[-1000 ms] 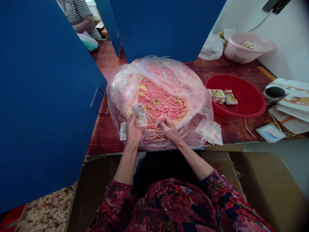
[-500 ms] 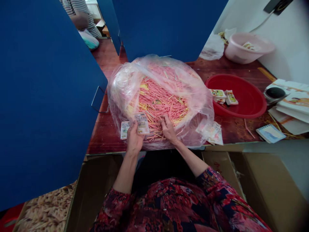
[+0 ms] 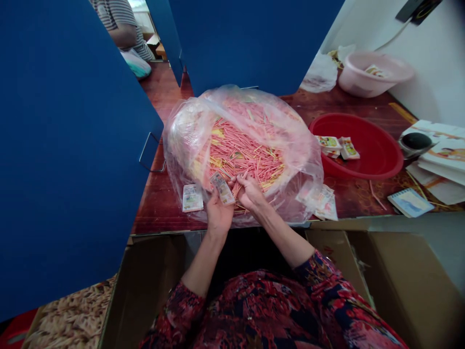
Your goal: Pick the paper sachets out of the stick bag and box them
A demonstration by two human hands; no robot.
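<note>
A clear plastic bag (image 3: pixel 189 131) lies open on the table, full of thin pink and yellow sticks (image 3: pixel 243 150). At its front edge my left hand (image 3: pixel 220 211) holds a small printed packet (image 3: pixel 222 189), tilted towards the right. Close beside it, my right hand (image 3: pixel 250 193) pinches a few pink sticks (image 3: pixel 238 186) near the packet's right edge. Another printed packet (image 3: pixel 192 198) rests left of my left hand, by the bag's edge.
Right of the bag stands a red basin (image 3: pixel 378 145) with small packs inside. Beyond are a pink basin (image 3: pixel 356 77), a dark cup (image 3: pixel 416 140) and a small notebook (image 3: pixel 410 202). Blue panels (image 3: pixel 247 43) rise behind and left. A person in stripes (image 3: pixel 119 19) is at the back left.
My left hand has moved right with its packet, which is now tilted, leaving the other packet uncovered. My right hand has come closer to it and now holds sticks.
</note>
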